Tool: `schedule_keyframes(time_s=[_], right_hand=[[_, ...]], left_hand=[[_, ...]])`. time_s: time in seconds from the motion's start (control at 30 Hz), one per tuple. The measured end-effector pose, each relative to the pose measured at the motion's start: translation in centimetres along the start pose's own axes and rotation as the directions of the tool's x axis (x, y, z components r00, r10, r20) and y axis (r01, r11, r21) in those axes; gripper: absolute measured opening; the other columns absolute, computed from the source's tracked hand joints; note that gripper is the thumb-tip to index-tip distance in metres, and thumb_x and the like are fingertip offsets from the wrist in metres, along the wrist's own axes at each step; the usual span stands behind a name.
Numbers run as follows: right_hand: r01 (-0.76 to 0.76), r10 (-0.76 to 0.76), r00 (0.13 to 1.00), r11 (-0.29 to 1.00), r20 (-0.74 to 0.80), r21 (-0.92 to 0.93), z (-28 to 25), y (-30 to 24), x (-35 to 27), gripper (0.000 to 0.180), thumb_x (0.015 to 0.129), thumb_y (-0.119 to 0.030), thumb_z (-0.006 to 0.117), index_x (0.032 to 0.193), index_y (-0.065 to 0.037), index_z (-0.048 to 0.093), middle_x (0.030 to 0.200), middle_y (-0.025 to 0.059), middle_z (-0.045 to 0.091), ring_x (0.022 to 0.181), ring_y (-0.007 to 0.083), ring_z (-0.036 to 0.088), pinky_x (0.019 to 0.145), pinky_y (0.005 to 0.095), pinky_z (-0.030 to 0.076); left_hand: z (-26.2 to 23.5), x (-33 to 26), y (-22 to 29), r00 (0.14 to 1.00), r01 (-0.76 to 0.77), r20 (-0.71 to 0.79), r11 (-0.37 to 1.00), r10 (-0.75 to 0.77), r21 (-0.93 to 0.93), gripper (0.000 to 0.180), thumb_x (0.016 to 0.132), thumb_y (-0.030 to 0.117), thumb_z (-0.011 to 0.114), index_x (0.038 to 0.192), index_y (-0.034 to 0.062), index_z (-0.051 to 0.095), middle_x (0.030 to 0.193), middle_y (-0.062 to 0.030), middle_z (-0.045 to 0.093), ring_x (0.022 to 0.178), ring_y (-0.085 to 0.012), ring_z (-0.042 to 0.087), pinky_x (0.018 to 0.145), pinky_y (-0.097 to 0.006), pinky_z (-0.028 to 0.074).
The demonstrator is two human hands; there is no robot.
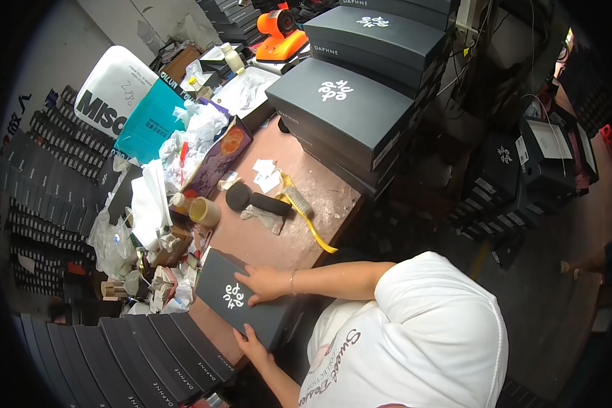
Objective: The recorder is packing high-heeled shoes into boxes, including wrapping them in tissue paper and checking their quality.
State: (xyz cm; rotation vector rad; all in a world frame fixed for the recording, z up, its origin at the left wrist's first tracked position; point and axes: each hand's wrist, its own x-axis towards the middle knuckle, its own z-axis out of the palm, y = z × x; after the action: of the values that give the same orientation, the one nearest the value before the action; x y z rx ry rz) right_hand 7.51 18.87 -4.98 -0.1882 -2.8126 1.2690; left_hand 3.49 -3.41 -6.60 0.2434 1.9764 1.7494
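Dark shoebox (241,299) with a white logo on its lid lay at the near edge of a reddish-brown table (299,234), held between both hands. The right hand (264,282) rested flat on the lid, fingers spread, a thin bracelet at the wrist. The left hand (250,343) gripped the box's near side from below, fingers curled against it. Both belonged to a person in a white printed T-shirt (421,340), seen from above.

The tabletop was dusty and scuffed, with bare room only in its middle and right part. Just beyond the box lay a yellow strap (306,217), a black cylinder (268,202) and a few paper scraps (265,173). A roll of brown tape (204,211) stood to the left, against a heap of white wrapping paper and plastic bags (183,146) that crowded the table's left side.

At the far right end, a stack of large dark boxes (347,102) covered the table and blocked that way. An orange tape dispenser (279,34) sat further back. A row of flat dark lids (136,360) fanned out along the near left, touching the box's corner. More dark cartons (523,163) were piled on the dim floor to the right, well apart from the table.
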Motion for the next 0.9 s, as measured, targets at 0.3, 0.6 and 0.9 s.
schedule_keyframes(time_s=[0.3,0.6,0.9], right_hand=[[-0.391,0.317,0.92,0.762,0.229,0.516,-9.9,11.4,-21.6,0.038,0.086,-0.034,0.064,0.106,-0.002,0.064,0.084,0.0071,0.068,0.069,0.0129,0.065,0.061,0.0273,0.053],[-0.064,0.553,0.106,0.833,-0.826,0.549,-21.3,21.6,-27.5,0.049,0.097,-0.037,0.047,0.127,0.001,0.048,0.113,0.0098,0.059,0.105,0.0153,0.053,0.094,0.0268,0.039],[0.095,0.657,0.143,0.736,-0.741,0.671,-19.5,28.4,-27.9,0.046,0.096,-0.037,0.049,0.128,-0.005,0.048,0.116,0.0085,0.058,0.107,0.0165,0.055,0.091,0.0301,0.042]], left_hand=[[2.6,-2.1,4.4,0.93,-0.307,0.156,0.469,0.333,0.828,0.073,0.081,0.013,0.067,0.142,0.0006,0.029,0.149,-0.0264,0.017,0.137,-0.041,0.023,0.11,-0.044,0.024],[27.8,4.6,8.0,0.638,-0.306,0.75,0.951,0.176,0.037,0.072,0.092,0.027,0.057,0.148,0.0073,0.015,0.15,-0.0202,0.019,0.14,-0.0303,0.02,0.108,-0.045,0.026],[36.2,7.2,11.2,0.804,-0.173,0.574,0.985,0.155,-0.024,0.078,0.09,0.027,0.06,0.149,0.013,0.011,0.153,-0.0123,0.017,0.14,-0.0279,0.017,0.11,-0.039,0.022]])
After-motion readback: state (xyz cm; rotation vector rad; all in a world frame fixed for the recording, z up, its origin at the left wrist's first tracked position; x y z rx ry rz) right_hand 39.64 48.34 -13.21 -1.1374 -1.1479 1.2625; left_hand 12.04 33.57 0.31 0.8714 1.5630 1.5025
